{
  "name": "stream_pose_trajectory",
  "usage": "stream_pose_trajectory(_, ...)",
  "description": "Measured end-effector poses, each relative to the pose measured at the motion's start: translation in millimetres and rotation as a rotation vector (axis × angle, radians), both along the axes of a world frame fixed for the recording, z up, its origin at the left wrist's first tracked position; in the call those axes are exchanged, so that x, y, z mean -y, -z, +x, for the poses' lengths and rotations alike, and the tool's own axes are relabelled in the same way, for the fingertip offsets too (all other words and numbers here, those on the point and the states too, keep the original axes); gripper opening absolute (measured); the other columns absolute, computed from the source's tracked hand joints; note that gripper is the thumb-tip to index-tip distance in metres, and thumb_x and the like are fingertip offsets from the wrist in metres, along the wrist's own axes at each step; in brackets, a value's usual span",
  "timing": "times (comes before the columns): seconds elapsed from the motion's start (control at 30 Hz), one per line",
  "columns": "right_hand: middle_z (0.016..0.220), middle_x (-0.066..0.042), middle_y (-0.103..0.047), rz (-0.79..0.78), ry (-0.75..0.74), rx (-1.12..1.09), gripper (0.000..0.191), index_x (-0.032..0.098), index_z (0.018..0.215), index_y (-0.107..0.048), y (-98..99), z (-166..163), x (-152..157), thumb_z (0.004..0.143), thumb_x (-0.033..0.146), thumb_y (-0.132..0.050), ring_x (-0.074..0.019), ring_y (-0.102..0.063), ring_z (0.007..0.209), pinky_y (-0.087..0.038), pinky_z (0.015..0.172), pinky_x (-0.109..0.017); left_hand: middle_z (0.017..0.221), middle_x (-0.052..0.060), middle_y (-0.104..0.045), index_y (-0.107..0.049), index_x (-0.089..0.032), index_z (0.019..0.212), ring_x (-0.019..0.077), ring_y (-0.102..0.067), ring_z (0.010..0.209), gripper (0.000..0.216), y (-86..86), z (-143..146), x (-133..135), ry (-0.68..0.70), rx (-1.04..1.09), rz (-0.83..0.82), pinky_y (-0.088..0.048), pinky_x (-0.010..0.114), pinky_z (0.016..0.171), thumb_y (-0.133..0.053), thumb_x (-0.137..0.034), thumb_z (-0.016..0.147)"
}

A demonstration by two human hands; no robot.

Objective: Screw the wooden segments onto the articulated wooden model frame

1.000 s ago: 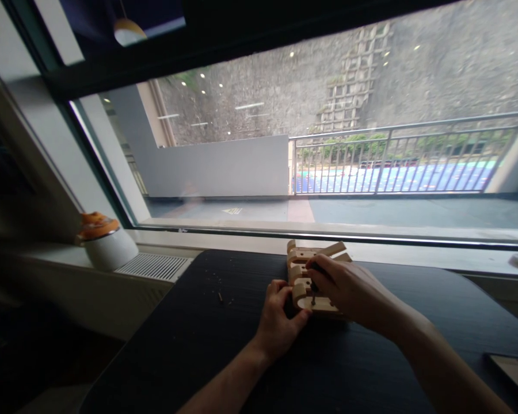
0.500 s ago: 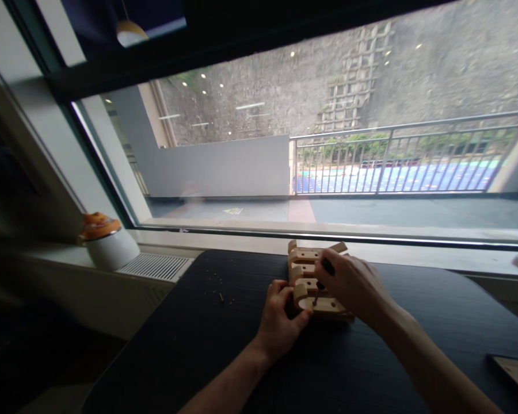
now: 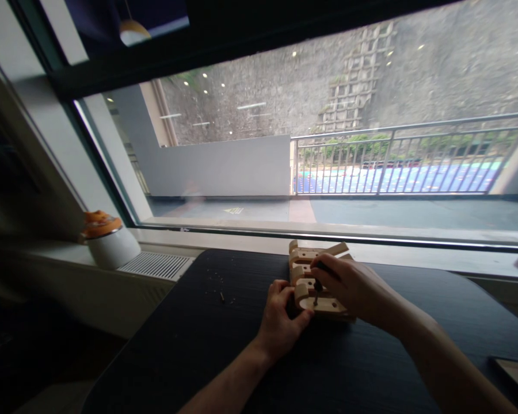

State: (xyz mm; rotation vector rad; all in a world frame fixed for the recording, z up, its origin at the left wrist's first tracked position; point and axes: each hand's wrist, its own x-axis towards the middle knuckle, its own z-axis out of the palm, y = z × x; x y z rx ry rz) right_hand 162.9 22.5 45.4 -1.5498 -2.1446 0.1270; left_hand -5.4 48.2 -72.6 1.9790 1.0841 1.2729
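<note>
A stack of light wooden pieces [image 3: 311, 253] with rounded ends and holes lies on the dark table [image 3: 198, 345] near the window. My left hand [image 3: 280, 322] grips the near left end of the nearest wooden piece, fingers curled round it. My right hand [image 3: 354, 290] is closed on a small dark screwdriver [image 3: 316, 286] whose tip stands upright in a hole of the nearest piece.
A white pot with an orange lid [image 3: 107, 241] stands on the sill at the left beside a vent grille [image 3: 153, 265]. Small wood crumbs [image 3: 220, 294] lie on the table left of my hands. A wooden board corner [image 3: 515, 374] shows at the lower right.
My right hand has turned slightly on the screwdriver, wrist rolling back and forth. The left hand and the wooden pieces have stayed in place.
</note>
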Motion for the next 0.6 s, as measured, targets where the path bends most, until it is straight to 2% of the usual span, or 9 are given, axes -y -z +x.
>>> stream_pose_trajectory(0.27, 0.062, -0.001, -0.063, 0.097, 0.111, 0.067, 0.034, 0.021, 0.074, -0.060, 2.5, 1.2, -6.2, 0.089, 0.048, -0.046, -0.0134, -0.052, 0.052, -0.026, 0.050, -0.025, 0.107, 0.005, -0.051, -0.065, -0.019, 0.093, 0.0208, -0.051, 0.104, 0.023, -2.6, 0.2, 1.0, -0.006, -0.024, -0.011, -0.044, 0.033, 0.096, -0.071, -0.020, 0.070)
stream_pose_trajectory(0.43, 0.056, -0.001, -0.059, 0.124, 0.260, 0.099, 0.035, 0.022, 0.068, -0.061, 6.0, 0.8, -10.8, 0.086, 0.049, -0.047, -0.0141, -0.049, 0.049, -0.024, 0.050, -0.026, 0.108, 0.006, -0.051, -0.065, -0.019, 0.092, 0.0211, -0.051, 0.105, 0.023, -1.2, 0.0, 0.3, -0.006, -0.021, -0.006, -0.044, 0.034, 0.096, -0.071, -0.020, 0.070)
stream_pose_trajectory(0.5, 0.057, -0.001, -0.060, 0.130, 0.293, 0.089, 0.030, 0.022, 0.071, -0.061, 7.9, -0.8, -11.3, 0.086, 0.044, -0.047, -0.0151, -0.051, 0.051, -0.025, 0.050, -0.026, 0.108, 0.005, -0.051, -0.065, -0.019, 0.092, 0.0212, -0.051, 0.105, 0.022, -0.7, 0.2, 0.2, -0.007, -0.021, -0.002, -0.044, 0.034, 0.096, -0.071, -0.020, 0.070)
stream_pose_trajectory(0.6, 0.065, -0.001, -0.065, 0.105, 0.219, 0.038, 0.026, 0.023, 0.081, -0.061, 7.2, -2.4, -8.1, 0.088, 0.042, -0.045, -0.0161, -0.057, 0.057, -0.028, 0.051, -0.025, 0.109, 0.005, -0.051, -0.065, -0.020, 0.092, 0.0211, -0.051, 0.105, 0.023, -0.2, 0.3, 0.4, -0.009, -0.023, -0.007, -0.044, 0.034, 0.097, -0.070, -0.021, 0.071)
